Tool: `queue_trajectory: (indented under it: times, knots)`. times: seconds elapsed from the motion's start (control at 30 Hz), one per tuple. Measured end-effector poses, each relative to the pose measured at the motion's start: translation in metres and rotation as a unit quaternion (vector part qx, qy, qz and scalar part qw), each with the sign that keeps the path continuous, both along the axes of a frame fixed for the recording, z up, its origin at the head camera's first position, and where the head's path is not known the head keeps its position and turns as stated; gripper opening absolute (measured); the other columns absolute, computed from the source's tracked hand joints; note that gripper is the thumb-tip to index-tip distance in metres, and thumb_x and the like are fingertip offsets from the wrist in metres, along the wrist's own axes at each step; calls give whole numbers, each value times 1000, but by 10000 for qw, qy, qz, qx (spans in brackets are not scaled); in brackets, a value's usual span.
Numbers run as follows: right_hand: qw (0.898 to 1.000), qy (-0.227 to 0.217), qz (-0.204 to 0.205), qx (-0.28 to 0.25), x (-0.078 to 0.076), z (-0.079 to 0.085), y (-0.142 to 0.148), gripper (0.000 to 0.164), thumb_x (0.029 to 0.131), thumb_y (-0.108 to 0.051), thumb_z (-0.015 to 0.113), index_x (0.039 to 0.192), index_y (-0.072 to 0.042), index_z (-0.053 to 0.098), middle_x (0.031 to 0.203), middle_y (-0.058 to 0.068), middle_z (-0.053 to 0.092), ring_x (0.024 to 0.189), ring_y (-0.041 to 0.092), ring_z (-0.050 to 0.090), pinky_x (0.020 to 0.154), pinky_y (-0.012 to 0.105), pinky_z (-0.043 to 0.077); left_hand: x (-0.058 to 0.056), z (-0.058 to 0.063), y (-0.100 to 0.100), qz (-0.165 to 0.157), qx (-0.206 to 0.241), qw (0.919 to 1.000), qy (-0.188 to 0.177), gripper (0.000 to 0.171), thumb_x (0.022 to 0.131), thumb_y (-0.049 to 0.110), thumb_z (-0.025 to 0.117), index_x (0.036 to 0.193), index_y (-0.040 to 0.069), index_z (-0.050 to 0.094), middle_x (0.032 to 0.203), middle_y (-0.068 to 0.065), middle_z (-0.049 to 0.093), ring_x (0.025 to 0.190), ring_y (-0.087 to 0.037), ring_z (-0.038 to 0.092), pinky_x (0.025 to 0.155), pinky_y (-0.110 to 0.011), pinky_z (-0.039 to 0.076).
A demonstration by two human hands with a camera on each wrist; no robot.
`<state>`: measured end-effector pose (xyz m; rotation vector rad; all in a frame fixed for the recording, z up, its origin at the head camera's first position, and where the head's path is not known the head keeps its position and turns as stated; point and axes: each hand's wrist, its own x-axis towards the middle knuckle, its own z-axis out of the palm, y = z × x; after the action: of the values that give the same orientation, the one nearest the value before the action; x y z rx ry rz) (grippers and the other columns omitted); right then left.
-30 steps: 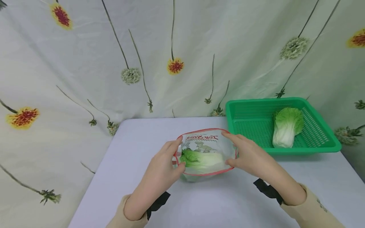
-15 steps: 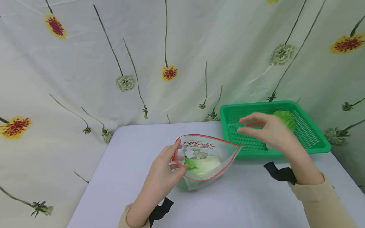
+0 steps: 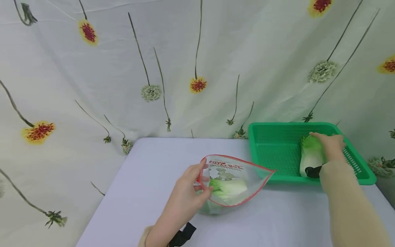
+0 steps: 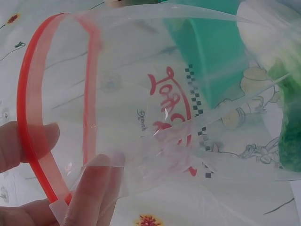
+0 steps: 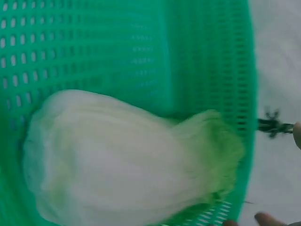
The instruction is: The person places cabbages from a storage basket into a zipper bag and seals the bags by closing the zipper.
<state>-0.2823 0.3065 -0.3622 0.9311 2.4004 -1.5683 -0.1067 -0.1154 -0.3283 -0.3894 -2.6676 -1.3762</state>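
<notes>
A clear zip bag [image 3: 229,168] with a red zip rim and printed lettering gapes toward me above the white table. Inside it lies a napa cabbage [image 3: 229,189], leafy end to the left. My left hand [image 3: 192,187] holds the bag's left rim; in the left wrist view its fingers [image 4: 89,188] sit along the red zip strip. A second napa cabbage [image 5: 113,160] rests in the green basket. Over its leafy end hovers my right hand [image 3: 333,145], thumb and fingers spread; the right wrist view catches only fingertips [image 5: 268,219] at the frame's edge, apart from the cabbage.
The green plastic basket [image 3: 257,151], with perforated walls, stands at the table's back right. A white table [image 3: 154,178] carries everything. Behind it hangs a flower-printed cloth [image 3: 172,68].
My right hand has let go of the bag's right side and moved right, into the basket. The bag's right rim has drawn to a point. My left hand keeps its hold.
</notes>
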Motion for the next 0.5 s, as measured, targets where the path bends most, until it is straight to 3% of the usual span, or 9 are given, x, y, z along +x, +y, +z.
queue_trajectory:
  times: [0.1,0.2,0.33,0.5]
  knots:
    - [9977,-670,104,-65,1,-12,6,115,91,-57,44,138,2,-43,147,29,-42,140,52,-27,118,64,4,1,0,2,-50,-40,10000,-54,73,85,2,70,151,12,40,133,-1,56,98,-14,66,84,-21,56]
    - [9946,-1008,184,-153,3,-19,6,117,91,-59,43,134,3,-46,144,31,-44,138,55,-28,118,64,4,3,-1,2,-45,-76,9999,-60,72,85,3,69,151,12,41,133,0,56,97,-12,65,84,-21,56]
    - [9938,-1051,88,-349,5,-28,3,120,90,-60,46,134,2,-47,145,32,-44,138,57,-27,119,63,8,5,-1,2,10,-84,10000,35,70,85,2,67,150,11,42,132,4,56,96,-11,66,83,-22,57]
    - [9953,-939,190,-141,4,-38,-4,121,91,-58,49,134,0,-48,144,34,-43,138,61,-21,116,66,16,5,-1,2,17,-40,9999,90,70,84,0,67,149,11,43,132,6,57,97,-10,66,83,-21,57]
